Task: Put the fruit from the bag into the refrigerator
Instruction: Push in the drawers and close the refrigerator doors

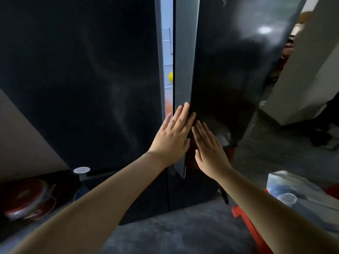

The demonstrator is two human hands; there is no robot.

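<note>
We note left hand [173, 132] and right hand [209, 149] flat, fingers straight, on the refrigerator door [229, 70] — yellow fruit [171, 76] at 12 o'clock from them, apart, inside the gap.

Yellow fruit [170, 76] mostly hidden behind door [185, 52] – bag [293, 189] blurred, edge-cropped.
</note>
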